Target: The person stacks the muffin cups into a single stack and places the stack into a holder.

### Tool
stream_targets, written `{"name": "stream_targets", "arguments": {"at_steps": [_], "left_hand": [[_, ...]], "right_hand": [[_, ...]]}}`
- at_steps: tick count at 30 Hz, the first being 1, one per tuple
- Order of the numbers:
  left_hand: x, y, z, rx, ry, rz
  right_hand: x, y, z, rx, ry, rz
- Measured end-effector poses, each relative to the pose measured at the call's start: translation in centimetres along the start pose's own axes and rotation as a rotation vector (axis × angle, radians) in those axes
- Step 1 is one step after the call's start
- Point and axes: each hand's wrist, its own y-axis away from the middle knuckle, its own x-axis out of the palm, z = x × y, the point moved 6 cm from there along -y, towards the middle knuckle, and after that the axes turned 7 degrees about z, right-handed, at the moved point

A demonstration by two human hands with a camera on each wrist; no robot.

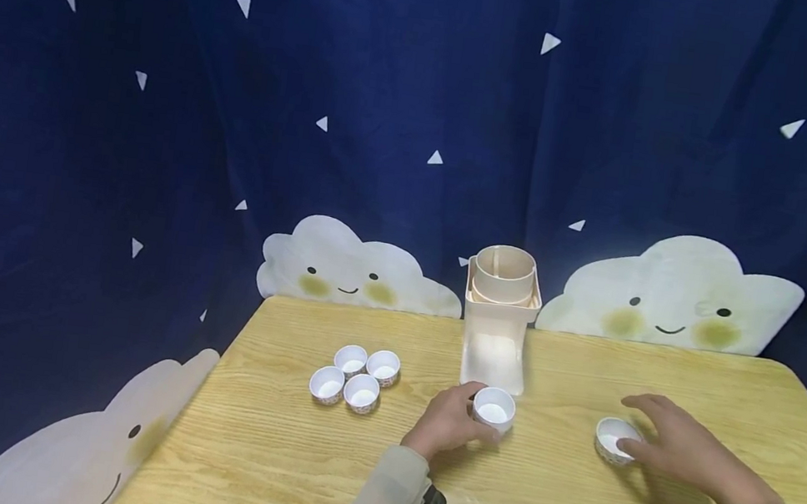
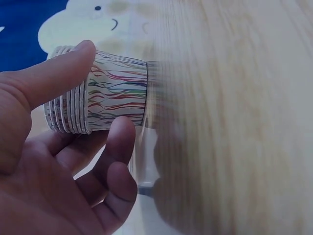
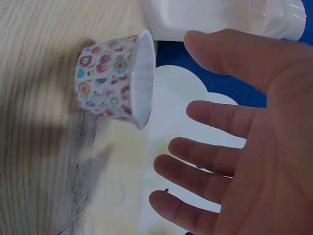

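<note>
My left hand (image 1: 446,424) grips a stack of nested paper baking cups (image 2: 117,90) near the middle of the table. The outermost cup has wavy coloured lines, and several rims show close together; my thumb (image 2: 73,66) lies across them. At the right, a single baking cup (image 1: 606,437) with a floral print and white inside stands on the table. My right hand (image 1: 685,450) hovers beside it, fingers spread and nearly straight. In the right wrist view a gap shows between that hand and the floral cup (image 3: 107,81).
Several more baking cups (image 1: 362,394) stand in a tight group on the left of the wooden table (image 1: 258,453). A cream plastic holder (image 1: 495,331) with a round top stands behind the stack. A dark blue curtain (image 1: 425,78) with clouds hangs behind.
</note>
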Motion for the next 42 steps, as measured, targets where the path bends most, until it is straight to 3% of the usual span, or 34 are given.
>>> {"name": "stream_targets", "arguments": {"at_steps": [14, 25, 42], "left_hand": [[0.3, 0.1, 0.2, -0.004, 0.009, -0.006], [0.2, 0.3, 0.4, 0.002, 0.066, 0.008], [0.1, 0.1, 0.3, 0.008, 0.043, -0.002]], "right_hand": [[2.2, 0.1, -1.7, 0.015, 0.029, 0.018], [2.6, 0.0, -1.4, -0.013, 0.016, 0.004], [2.1, -0.2, -1.3, 0.004, 0.023, -0.017]]}}
